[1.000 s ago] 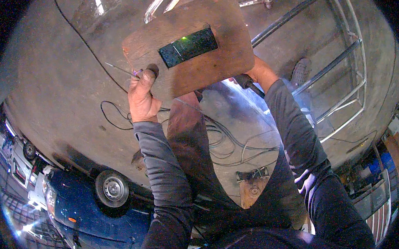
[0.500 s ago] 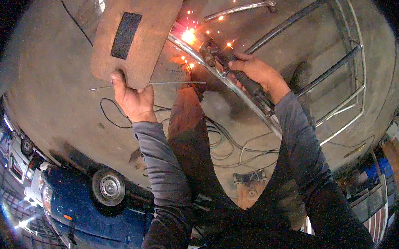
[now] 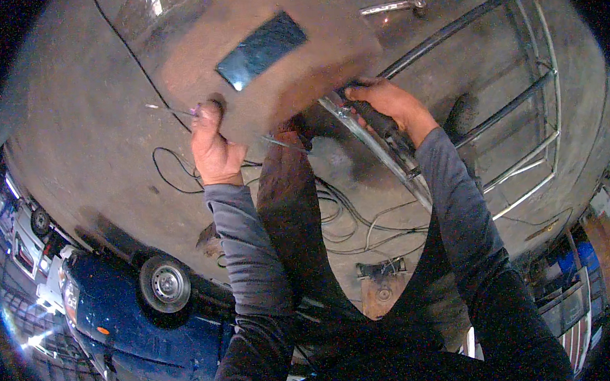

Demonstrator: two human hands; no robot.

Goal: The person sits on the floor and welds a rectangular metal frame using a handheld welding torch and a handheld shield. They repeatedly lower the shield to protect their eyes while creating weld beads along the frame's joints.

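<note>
My left hand [image 3: 217, 154] is closed on a brown hand-held welding shield [image 3: 338, 40] with a dark rectangular window, and a thin welding rod [image 3: 171, 110] is caught in the same grip, its ends sticking out on both sides. Closed around a dark electrode holder [image 3: 379, 128], my right hand [image 3: 403, 111] is beside a shiny metal tube [image 3: 357, 129] of a welded frame. The shield hides the holder's tip and the upper stretch of that tube. No sparks or arc show.
A hammer [image 3: 406, 6] lies on the concrete floor beyond the frame's dark crossbars [image 3: 442, 35]. Loose cables [image 3: 348, 219] coil between my legs, near a rusty metal piece [image 3: 383, 293]. A blue car [image 3: 132, 324] stands at the lower left.
The shield has tilted and swung right, now covering the tube and the holder's tip. The bright arc and sparks have vanished from sight. My left hand moved slightly right; the right barely moved.
</note>
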